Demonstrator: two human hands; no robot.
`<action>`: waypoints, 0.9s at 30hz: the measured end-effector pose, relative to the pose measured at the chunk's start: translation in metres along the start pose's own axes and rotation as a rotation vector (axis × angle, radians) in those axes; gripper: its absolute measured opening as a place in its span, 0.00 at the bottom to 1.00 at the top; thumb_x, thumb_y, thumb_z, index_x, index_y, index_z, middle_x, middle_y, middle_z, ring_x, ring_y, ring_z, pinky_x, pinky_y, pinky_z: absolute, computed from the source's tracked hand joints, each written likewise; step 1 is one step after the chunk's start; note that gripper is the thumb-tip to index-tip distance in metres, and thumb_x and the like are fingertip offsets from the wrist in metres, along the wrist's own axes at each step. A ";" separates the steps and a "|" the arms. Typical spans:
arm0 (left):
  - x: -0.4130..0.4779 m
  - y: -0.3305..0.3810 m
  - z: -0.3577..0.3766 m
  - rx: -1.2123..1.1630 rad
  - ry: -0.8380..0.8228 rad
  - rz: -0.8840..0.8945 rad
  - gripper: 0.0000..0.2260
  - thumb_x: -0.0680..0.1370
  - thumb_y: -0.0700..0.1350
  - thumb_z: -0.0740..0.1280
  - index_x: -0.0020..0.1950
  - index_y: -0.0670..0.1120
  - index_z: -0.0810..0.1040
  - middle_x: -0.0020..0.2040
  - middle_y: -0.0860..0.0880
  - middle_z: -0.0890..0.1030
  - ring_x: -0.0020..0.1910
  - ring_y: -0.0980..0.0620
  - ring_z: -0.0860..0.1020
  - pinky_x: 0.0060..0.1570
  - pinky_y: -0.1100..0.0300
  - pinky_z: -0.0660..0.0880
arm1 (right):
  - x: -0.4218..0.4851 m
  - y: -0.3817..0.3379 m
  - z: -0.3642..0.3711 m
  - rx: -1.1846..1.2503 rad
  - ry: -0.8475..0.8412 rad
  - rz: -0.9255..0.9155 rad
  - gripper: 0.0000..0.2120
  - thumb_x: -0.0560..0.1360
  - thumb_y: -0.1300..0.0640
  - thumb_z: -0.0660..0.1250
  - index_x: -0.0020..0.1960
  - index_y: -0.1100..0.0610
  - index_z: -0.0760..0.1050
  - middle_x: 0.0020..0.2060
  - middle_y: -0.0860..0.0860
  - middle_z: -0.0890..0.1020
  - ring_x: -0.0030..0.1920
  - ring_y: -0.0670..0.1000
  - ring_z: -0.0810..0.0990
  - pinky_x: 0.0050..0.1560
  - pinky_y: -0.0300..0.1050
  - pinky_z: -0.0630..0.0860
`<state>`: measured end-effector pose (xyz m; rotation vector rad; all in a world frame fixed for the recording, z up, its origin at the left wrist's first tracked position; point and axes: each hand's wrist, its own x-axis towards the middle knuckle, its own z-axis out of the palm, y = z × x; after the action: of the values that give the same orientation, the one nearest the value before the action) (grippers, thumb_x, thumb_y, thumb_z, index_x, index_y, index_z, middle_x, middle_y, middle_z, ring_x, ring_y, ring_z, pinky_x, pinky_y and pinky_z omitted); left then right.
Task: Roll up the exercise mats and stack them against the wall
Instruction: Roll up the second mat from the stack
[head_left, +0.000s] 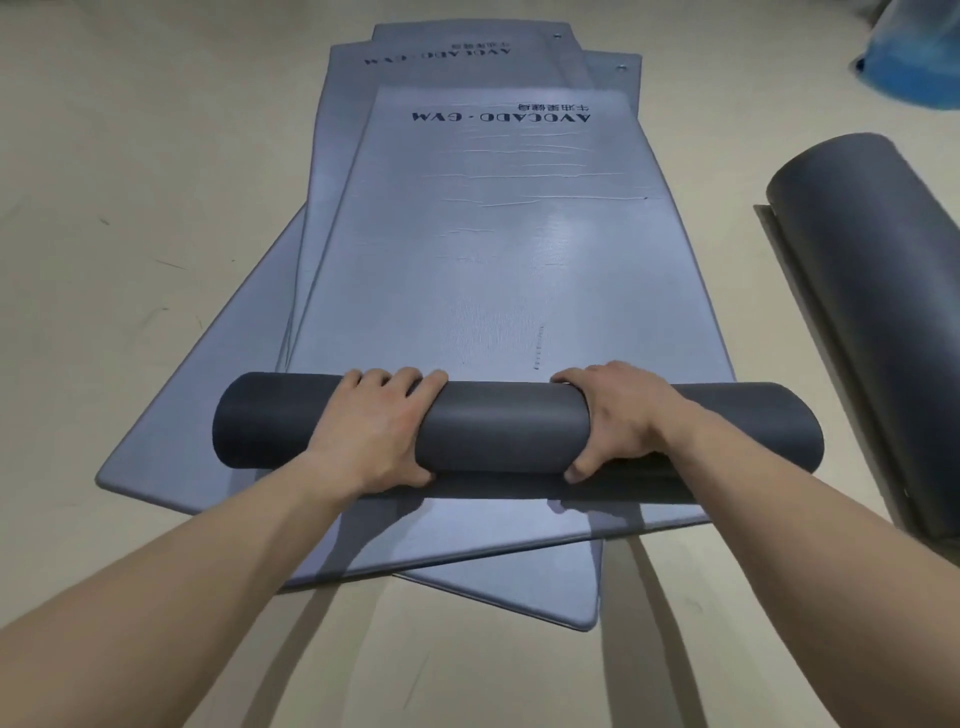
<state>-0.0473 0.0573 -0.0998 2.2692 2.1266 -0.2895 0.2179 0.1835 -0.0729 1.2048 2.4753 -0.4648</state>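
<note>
Grey roll (509, 426), left hand (374, 431) and right hand (618, 421) apparently curled round it.

Gym floor: mats (483, 249) printed "AVOCADO·GYM"

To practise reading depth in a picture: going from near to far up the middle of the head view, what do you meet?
bottom mat's near corner → dark roll, gripped by left hand and right hand → top mat's flat stretch → top mat's lettering → farther mat's lettering
</note>
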 end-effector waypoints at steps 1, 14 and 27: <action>0.003 -0.001 -0.002 -0.026 -0.007 0.000 0.47 0.63 0.69 0.72 0.77 0.56 0.60 0.70 0.51 0.75 0.61 0.44 0.77 0.64 0.48 0.70 | -0.004 0.000 0.005 -0.043 0.074 0.016 0.59 0.55 0.27 0.77 0.79 0.43 0.58 0.66 0.48 0.73 0.64 0.55 0.73 0.67 0.55 0.71; 0.009 -0.004 -0.044 -0.365 -0.578 0.014 0.42 0.64 0.64 0.81 0.74 0.62 0.68 0.57 0.57 0.77 0.54 0.51 0.75 0.54 0.57 0.71 | -0.064 -0.016 0.035 -0.197 0.249 -0.009 0.55 0.55 0.30 0.78 0.77 0.47 0.63 0.65 0.49 0.75 0.62 0.57 0.76 0.67 0.59 0.71; -0.009 0.024 0.012 0.052 0.176 0.020 0.56 0.59 0.65 0.78 0.79 0.47 0.58 0.69 0.44 0.71 0.64 0.38 0.74 0.65 0.41 0.68 | -0.021 -0.002 0.009 -0.225 0.269 -0.033 0.61 0.55 0.24 0.75 0.80 0.45 0.56 0.72 0.50 0.71 0.71 0.57 0.69 0.75 0.59 0.62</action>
<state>-0.0259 0.0446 -0.1130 2.4274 2.1995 -0.1513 0.2296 0.1642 -0.0712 1.2018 2.6860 -0.0294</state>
